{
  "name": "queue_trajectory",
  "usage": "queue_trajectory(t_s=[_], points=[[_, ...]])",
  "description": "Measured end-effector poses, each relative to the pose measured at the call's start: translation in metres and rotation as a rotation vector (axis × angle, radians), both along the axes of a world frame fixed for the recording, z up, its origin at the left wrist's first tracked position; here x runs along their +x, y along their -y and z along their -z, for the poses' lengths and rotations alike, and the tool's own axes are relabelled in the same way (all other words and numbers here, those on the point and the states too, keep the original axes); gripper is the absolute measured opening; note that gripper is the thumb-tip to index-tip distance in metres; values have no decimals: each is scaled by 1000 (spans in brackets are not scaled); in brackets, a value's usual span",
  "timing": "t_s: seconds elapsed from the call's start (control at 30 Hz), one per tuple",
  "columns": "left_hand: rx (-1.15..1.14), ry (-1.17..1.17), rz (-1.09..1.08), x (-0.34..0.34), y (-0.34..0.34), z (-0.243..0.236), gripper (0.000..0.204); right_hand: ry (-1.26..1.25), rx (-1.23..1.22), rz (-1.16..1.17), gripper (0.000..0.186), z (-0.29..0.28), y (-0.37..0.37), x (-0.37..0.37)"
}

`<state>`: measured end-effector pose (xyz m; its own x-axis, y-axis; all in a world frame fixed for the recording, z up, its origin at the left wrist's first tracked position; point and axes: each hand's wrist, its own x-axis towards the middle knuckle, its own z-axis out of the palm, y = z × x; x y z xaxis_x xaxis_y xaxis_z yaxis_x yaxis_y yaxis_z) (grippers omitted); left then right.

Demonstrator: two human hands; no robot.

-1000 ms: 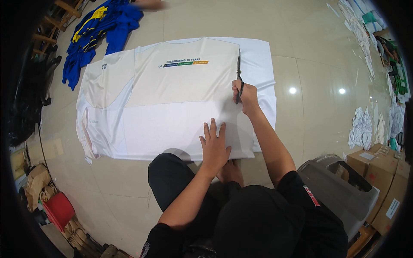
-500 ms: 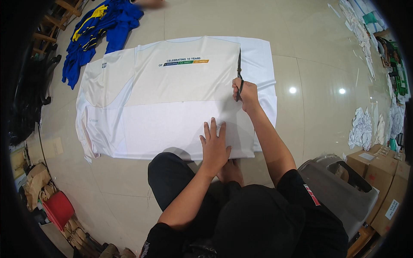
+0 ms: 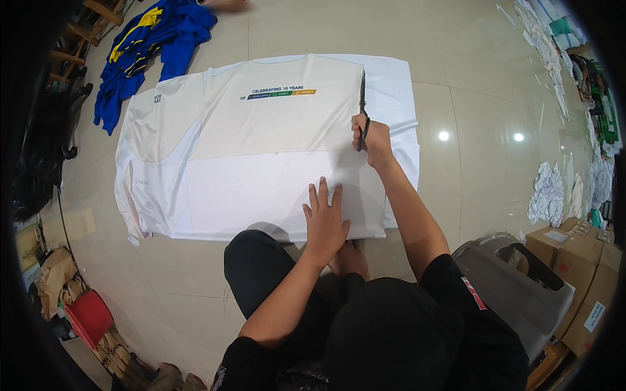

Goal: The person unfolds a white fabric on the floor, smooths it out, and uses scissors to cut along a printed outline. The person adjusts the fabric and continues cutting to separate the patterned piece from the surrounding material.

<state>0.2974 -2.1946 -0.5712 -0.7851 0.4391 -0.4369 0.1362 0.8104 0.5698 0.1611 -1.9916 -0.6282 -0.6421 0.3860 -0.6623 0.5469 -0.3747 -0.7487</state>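
Note:
Layered white and cream fabric pieces (image 3: 261, 124) lie on the floor in front of me, the cream one printed with lettering and a coloured band. My right hand (image 3: 370, 140) is closed on black scissors (image 3: 362, 98), whose blades point away from me along the right edge of the cream piece. My left hand (image 3: 323, 218) lies with fingers spread on the lower white layer, left of and nearer me than the scissors. My bare foot (image 3: 352, 257) shows just below that hand, at the fabric's near edge.
Blue and yellow garments (image 3: 150, 45) lie at upper left, near another person's blurred hand (image 3: 225, 6). Dark items (image 3: 42, 150) and a red object (image 3: 85, 316) line the left side. At right are white scraps (image 3: 544, 195), cardboard boxes (image 3: 574, 277) and a grey plastic object (image 3: 495, 287).
My right hand and the scissors have edged slightly forward, away from me, along the cream piece's edge. My left hand stays spread in about the same place.

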Motion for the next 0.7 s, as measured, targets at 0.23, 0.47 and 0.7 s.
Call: queue_trajectory(t_s=[0.23, 0.47, 0.7], points=[[17, 5, -10, 0, 0, 0, 87, -11, -8, 11, 25, -3, -4, -13], [30, -1, -12, 1, 0, 0, 88, -23, -26, 22, 22, -1, -3, -19], [12, 7, -15, 0, -1, -1, 87, -10, -20, 39, 22, 3, -1, -20]])
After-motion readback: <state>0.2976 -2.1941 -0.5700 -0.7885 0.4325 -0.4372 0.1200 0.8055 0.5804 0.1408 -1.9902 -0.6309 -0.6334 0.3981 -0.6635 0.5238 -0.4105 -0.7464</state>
